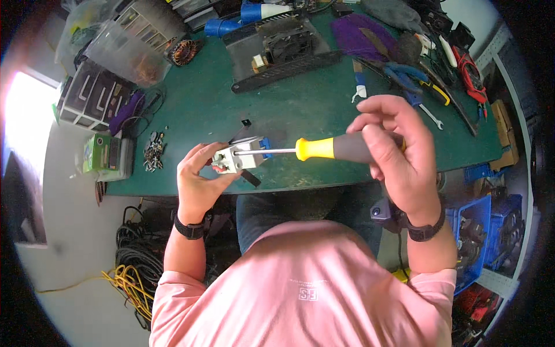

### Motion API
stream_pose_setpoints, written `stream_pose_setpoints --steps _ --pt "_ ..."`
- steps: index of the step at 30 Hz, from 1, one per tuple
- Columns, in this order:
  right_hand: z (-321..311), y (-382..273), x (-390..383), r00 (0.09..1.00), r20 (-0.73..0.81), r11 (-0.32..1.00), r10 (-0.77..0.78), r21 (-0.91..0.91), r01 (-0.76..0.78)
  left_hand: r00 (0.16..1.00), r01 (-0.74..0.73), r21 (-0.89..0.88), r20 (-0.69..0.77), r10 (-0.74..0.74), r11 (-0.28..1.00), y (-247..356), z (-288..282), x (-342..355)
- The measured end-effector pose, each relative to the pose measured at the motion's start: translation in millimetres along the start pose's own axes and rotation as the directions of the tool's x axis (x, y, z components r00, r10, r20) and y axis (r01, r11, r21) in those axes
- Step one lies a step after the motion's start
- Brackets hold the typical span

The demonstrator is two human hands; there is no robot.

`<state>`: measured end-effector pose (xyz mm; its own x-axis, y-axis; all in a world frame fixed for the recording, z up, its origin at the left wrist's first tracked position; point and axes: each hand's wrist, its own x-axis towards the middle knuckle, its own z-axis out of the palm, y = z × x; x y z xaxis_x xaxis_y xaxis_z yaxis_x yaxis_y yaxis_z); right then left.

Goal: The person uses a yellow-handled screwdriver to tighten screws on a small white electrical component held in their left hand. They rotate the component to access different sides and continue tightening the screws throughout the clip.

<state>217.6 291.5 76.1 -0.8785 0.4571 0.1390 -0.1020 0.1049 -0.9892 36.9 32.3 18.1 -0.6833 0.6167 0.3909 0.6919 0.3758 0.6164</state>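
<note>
My left hand (198, 173) grips a small white electrical block (247, 155) near the front edge of the bench. The block has a blue piece at its right end, a bit of red by my fingers and dark flat strips sticking out on two sides. A screwdriver (315, 149) with a yellow and black handle lies level across to it, its shaft tip at a hole in the block's face. My right hand (402, 153) is closed around the rear end of the handle, thumb on the near side and the fingertips partly raised.
The green bench (202, 110) carries a pile of small screws (154, 151) at left. At the back stands an opened black metal chassis (283, 49). Pliers (404, 75) and a wrench (430, 115) lie at right. Coiled cables (133, 254) and a blue bin (471, 240) are below.
</note>
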Motion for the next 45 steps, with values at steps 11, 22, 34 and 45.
stream_pose_setpoints --steps 11,22,34,45 --pt "-3 27 5 0.919 -0.021 0.915 -0.393 -0.104 0.389 0.999 0.037 0.006 0.039 -0.037 0.999 3 0 2" --pt "1 28 3 0.949 -0.056 0.949 -0.311 0.031 0.313 0.999 0.018 0.061 0.033 -0.02 0.998 9 0 2" --pt "1 23 2 0.996 -0.019 0.973 -0.089 0.213 0.091 1.0 0.022 0.017 0.003 -0.022 1.0 5 -1 0" --pt "-34 40 -10 0.948 -0.265 0.947 -0.178 0.214 0.238 0.994 0.096 0.189 0.026 -0.103 0.977 3 -36 24"
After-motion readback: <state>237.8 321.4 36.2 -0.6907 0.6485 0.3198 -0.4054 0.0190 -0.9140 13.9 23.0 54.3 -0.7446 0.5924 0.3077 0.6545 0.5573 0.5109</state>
